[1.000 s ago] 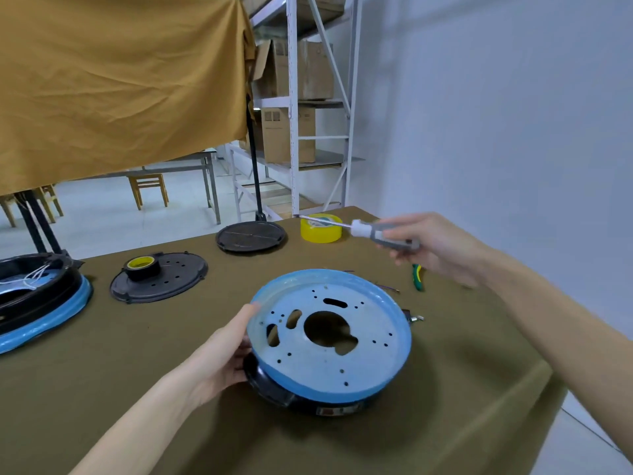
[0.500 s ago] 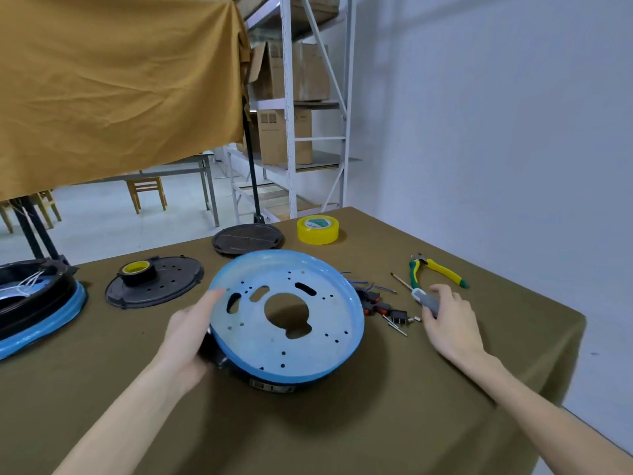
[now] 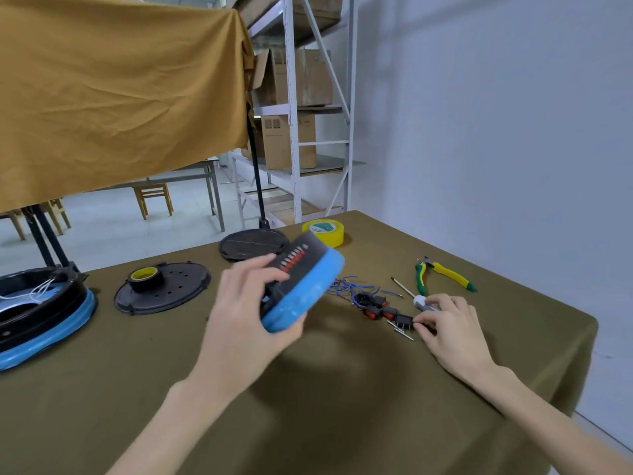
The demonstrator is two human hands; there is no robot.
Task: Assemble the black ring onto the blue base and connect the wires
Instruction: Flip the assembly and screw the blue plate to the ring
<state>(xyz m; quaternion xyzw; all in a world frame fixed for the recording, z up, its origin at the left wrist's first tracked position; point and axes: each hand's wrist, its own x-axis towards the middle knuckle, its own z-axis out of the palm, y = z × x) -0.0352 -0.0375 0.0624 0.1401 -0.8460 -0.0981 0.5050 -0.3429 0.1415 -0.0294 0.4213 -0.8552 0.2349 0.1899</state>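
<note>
Left hand point(image 3: 239, 323): grips the base point(image 3: 301, 286) with ring point(image 3: 294, 258) tilted on edge above the table point(image 3: 342, 389), likely to inspect it.
Right hand point(image 3: 448, 323): pinches a switch point(image 3: 404, 319) beside the wires point(image 3: 352, 286), probably for connecting.

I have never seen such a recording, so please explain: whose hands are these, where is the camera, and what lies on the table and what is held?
There is no machine here. A person wears one camera on the head, looking down at both bare hands. The left hand holds the blue base, tilted up off the table. The right hand pinches a small black connector among the blue wires. A screwdriver, pliers, yellow tape and black discs also lie there.
</note>
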